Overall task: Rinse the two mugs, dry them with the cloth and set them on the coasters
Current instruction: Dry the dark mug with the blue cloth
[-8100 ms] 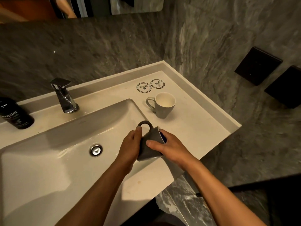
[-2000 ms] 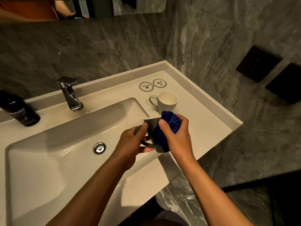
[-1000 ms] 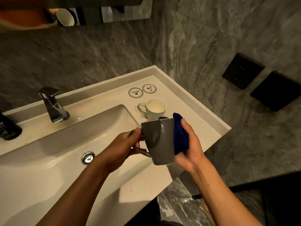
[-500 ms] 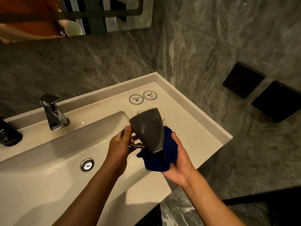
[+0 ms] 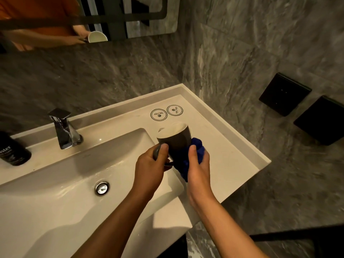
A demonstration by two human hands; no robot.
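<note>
Over the sink's (image 5: 242, 157) right ledge, the left hand (image 5: 149, 168) grips the grey mug (image 5: 176, 140) by its handle while the right hand (image 5: 198, 168) presses the blue cloth (image 5: 195, 146) around it; both coasters (image 5: 166, 112) behind sit bare, so drying seems unfinished.

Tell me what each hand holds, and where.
Left hand grips the grey mug by its handle. Right hand holds the blue cloth against the mug's side.

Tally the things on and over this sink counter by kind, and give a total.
Grey ceramic mugs: 2, the held mug and the hidden mug just peeking out behind it
Round white printed coasters: 2
Dark blue cloth: 1
Chrome tap: 1
Black bottle: 1
Total: 7
</note>
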